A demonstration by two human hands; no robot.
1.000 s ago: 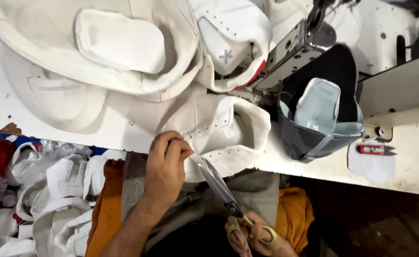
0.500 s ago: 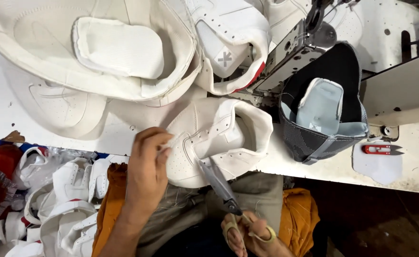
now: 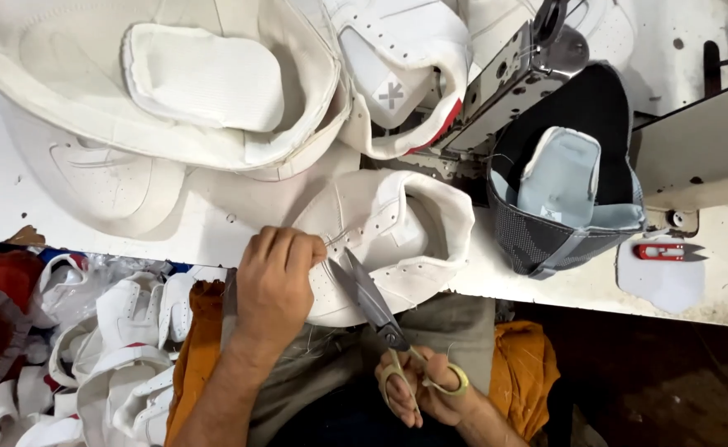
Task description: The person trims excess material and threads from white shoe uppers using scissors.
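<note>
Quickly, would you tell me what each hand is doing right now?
Left hand: closed, pinching the white leather shoe upper.
Right hand: closed on the yellow-handled steel scissors.

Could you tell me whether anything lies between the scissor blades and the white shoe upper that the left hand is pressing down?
Nothing visible does. The long grey scissors, held by the right hand, lie with their blades directly on the white stitched shoe upper, beside the left hand that pins its edge. Whether a loose thread sits at the tips is too fine to tell.
</note>
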